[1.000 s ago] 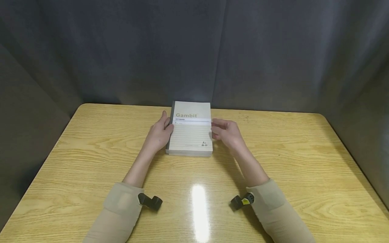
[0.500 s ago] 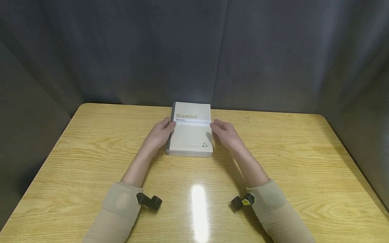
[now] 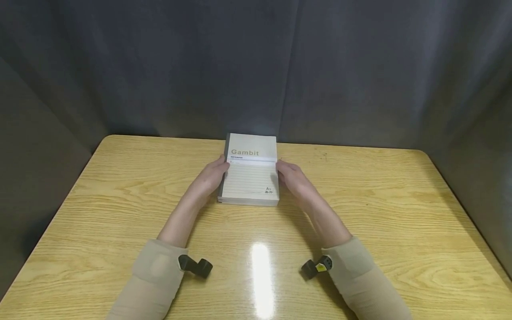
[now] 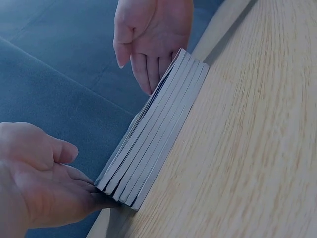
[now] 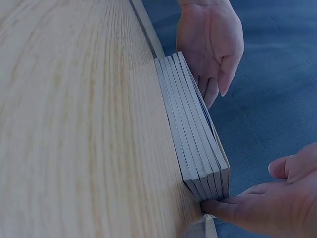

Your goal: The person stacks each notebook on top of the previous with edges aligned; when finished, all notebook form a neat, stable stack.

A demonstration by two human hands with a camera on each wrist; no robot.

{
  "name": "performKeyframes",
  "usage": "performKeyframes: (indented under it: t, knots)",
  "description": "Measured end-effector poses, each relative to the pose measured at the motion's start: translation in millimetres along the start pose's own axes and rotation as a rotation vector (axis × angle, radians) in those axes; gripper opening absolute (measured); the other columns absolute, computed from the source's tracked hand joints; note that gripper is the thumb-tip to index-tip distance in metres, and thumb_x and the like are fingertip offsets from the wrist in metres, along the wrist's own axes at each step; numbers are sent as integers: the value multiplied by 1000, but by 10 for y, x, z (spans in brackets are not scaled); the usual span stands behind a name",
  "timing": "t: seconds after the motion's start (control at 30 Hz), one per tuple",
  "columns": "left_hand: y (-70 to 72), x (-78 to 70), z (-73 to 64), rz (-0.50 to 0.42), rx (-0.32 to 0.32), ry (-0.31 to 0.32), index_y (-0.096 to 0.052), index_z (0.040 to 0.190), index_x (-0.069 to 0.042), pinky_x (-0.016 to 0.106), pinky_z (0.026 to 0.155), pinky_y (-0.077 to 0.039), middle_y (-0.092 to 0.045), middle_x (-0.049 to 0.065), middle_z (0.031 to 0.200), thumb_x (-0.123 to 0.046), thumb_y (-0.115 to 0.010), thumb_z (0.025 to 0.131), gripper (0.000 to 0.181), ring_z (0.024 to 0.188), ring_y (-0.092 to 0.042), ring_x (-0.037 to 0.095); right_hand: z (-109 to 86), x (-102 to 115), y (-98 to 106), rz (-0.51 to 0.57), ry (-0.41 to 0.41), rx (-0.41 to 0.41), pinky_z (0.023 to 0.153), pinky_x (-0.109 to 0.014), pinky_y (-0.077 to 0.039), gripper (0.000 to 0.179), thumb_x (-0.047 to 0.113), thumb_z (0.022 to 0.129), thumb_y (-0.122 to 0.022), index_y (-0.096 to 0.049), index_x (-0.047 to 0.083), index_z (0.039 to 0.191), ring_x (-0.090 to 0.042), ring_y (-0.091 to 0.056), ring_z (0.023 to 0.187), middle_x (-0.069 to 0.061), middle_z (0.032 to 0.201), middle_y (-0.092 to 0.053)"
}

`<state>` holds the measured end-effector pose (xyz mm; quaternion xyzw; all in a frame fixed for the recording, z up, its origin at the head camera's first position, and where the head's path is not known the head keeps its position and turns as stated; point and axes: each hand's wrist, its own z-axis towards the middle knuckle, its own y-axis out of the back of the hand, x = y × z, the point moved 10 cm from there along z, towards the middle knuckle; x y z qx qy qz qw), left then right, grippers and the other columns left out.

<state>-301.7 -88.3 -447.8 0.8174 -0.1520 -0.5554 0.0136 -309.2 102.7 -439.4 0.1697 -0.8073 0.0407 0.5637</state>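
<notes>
A neat stack of several notebooks (image 3: 251, 178) lies flat at the table's far edge, its top cover marked "Gambit". The left hand (image 3: 210, 178) touches the dark-spined left side; the right hand (image 3: 295, 178) is at the opposite side. Layered edges of the stack (image 4: 148, 136) show in the left wrist view, where the left hand (image 4: 44, 183) has straight fingers against its near end and a raised thumb. From the right wrist view, the right hand (image 5: 272, 198) has its extended fingertips at the stack's lower edge (image 5: 205, 181), its thumb standing apart. Some fingertips are hidden by the notebooks.
The wood-grain table (image 3: 384, 222) reaches out on both sides, with a bright light reflection in front. A dark grey curtain (image 3: 256, 66) hangs directly behind its far edge. Black wrist cameras (image 3: 195, 266) sit at the sleeve cuffs.
Both hands have settled closer along the sides of the stack, the right fingers drawing together and the left fingers lowering. The notebooks have barely shifted.
</notes>
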Motion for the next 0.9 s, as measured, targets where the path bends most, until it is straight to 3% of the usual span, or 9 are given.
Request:
performKeyframes:
  t: [0.37,0.63,0.8,0.9]
  knots:
    - [21,47,10,-27,16,-9,-5,166,-7,43,134,3,3,4,176,-29,-24,111,62,163,8,22,15,-31,-30,32,-10,6,133,-43,-19,60,34,112,-28,-30,-4,159,-30,-25,159,-17,169,-29]
    - [41,105,8,-34,6,2,-5,166,-8,44,134,4,3,4,176,-31,-25,111,63,163,8,22,39,-77,-39,49,-20,13,132,-42,-22,61,34,112,-27,-24,-4,161,-30,-22,160,-17,171,-24]
    - [34,144,55,35,-17,-4,-9,165,-6,45,134,0,-2,7,176,-32,-26,111,63,164,4,25,57,-131,-26,42,-8,-1,133,-44,-19,61,31,112,-27,-25,-7,159,-31,-20,161,-19,171,-24]
    - [2,155,114,107,-15,-18,-13,165,-4,46,134,-4,-7,9,175,-33,-26,111,63,164,-2,28,38,-180,58,-64,3,-48,133,-44,-15,60,30,112,-29,-26,-7,159,-30,-16,162,-18,171,-23]
